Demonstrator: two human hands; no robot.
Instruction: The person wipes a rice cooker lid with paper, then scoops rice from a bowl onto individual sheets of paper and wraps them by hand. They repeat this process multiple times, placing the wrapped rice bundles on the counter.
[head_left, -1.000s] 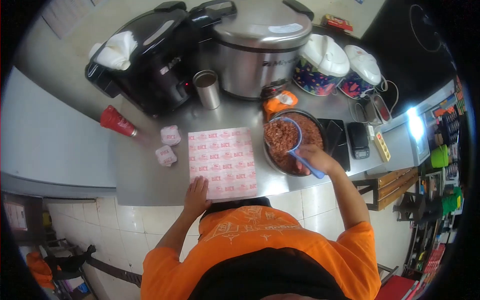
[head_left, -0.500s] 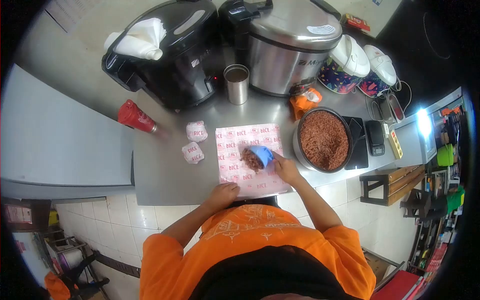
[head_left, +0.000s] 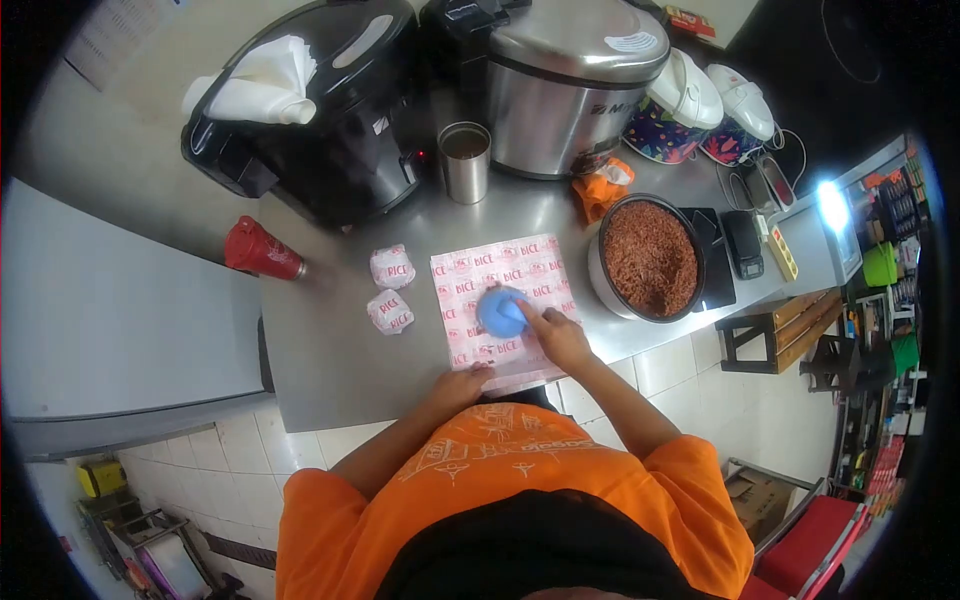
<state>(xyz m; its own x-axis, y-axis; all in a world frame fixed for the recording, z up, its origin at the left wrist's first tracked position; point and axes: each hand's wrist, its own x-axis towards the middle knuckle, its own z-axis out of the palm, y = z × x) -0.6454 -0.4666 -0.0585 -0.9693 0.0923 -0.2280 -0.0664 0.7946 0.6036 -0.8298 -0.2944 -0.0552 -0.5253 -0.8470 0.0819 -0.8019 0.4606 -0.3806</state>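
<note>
A blue scoop (head_left: 496, 313) with a handle lies mouth down on the printed wrapping paper (head_left: 468, 264); its underside faces up. My right hand (head_left: 561, 340) is closed around the handle, coming from the right. Beneath the scoop the brown rice is mostly hidden, with a few grains showing beside it. Flat on the near left edge of the paper rests my left hand (head_left: 463, 385), fingers stretched out and holding nothing. To the right stands a round pot (head_left: 612, 292) of brown rice (head_left: 648, 250), hollowed at its near side. Two wrapped rice portions (head_left: 392, 267) sit left of the paper.
Behind the paper are a steel cup (head_left: 465, 170), a black rice cooker (head_left: 360, 150) and a steel one (head_left: 550, 115). A red tumbler (head_left: 262, 248) lies at left. An orange packet (head_left: 600, 190) and a black scale (head_left: 742, 245) are near the pot.
My right hand has turned the scoop over from its side to mouth down on the paper. My left hand stays at the near edge. The camera view has tilted slightly.
</note>
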